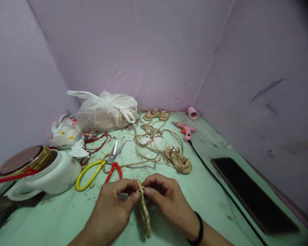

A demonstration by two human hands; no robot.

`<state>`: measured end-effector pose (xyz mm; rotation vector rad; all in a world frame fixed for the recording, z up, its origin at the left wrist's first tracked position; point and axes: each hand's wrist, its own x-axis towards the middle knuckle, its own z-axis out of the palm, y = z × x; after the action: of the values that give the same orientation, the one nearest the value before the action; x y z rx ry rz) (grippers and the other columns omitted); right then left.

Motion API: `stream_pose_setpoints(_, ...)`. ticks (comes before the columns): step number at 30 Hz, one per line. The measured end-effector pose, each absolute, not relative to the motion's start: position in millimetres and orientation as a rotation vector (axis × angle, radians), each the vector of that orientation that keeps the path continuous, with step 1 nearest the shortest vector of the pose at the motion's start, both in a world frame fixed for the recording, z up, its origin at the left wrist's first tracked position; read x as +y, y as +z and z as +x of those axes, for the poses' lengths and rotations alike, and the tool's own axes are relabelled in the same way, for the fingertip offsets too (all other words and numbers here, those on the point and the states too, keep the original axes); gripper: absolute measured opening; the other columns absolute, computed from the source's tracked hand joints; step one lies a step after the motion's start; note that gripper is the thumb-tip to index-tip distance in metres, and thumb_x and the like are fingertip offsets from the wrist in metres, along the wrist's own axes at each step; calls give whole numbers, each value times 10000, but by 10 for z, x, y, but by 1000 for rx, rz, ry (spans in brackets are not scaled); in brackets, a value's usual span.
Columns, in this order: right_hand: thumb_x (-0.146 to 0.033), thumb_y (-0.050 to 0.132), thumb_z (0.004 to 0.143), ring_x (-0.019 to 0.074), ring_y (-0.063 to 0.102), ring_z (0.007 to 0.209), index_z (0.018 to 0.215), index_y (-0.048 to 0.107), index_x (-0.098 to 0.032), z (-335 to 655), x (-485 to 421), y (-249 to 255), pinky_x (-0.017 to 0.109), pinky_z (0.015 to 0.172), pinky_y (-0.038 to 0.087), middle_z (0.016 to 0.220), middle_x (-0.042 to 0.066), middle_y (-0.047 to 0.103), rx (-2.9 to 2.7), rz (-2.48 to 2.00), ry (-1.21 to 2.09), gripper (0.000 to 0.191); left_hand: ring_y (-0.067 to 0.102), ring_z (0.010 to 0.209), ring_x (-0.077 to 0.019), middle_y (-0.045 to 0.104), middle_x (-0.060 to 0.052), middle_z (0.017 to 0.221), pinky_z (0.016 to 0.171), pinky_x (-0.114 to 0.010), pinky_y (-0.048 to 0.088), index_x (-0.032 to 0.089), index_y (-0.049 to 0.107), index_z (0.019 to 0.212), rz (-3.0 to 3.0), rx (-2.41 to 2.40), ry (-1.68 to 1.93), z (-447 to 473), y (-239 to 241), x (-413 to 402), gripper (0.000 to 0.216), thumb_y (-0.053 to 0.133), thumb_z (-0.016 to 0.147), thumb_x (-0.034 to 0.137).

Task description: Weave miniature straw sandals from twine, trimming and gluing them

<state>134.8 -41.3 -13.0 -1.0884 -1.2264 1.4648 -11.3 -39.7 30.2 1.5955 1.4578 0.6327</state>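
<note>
Near the table's front edge, my left hand [115, 205] and my right hand [165, 200] pinch the upper end of a braided straw piece [144, 218] between thumbs and fingertips. It is seen edge-on, with its lower end hanging toward me. Just beyond my left hand lie open scissors [112, 158] with one yellow and one red handle. Past my right hand rests a coiled straw-cord piece [178, 160] with white beads on top. Loose braided cord [149, 136] winds across the table behind it. My fingers hide part of the held end.
A pink glue gun [186, 130] with a black cable lies right of the cord. A dark phone [254, 194] is at right. At left stand a white teapot [59, 172] and its lid [23, 160]. A white plastic bag [107, 111] sits at the back near small straw pieces [163, 115].
</note>
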Motion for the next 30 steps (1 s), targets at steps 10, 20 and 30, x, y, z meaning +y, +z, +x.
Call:
stream_pose_setpoints(10, -160, 569, 719, 105, 478, 576, 678, 573, -160, 1308, -456, -102, 209, 540, 381, 617, -19, 547, -1360, -1113, 1290, 41, 561, 607, -151, 636, -3, 597, 570, -213, 419, 168, 626, 605, 1582, 1497, 661, -98, 287, -402, 95, 571, 656, 227)
stream_pose_setpoints(20, -203, 547, 735, 111, 430, 567, 700, 539, -167, 1322, -489, -97, 230, 535, 347, 615, -21, 500, -1458, -1094, 1298, 51, 509, 566, -135, 574, 8, 556, 522, -212, 385, 161, 561, 574, 1690, 1479, 595, -117, 295, -408, 106, 547, 658, 224)
stream_pose_setpoints(30, -234, 719, 574, 72, 438, 471, 599, 505, -164, 1468, -220, -241, 190, 458, 318, 572, -31, 537, -676, -835, 1771, 227, 537, 600, -134, 640, -47, 752, 532, -222, 396, 141, 634, 802, 1552, 1471, 902, -293, 241, -183, 228, 571, 686, 327)
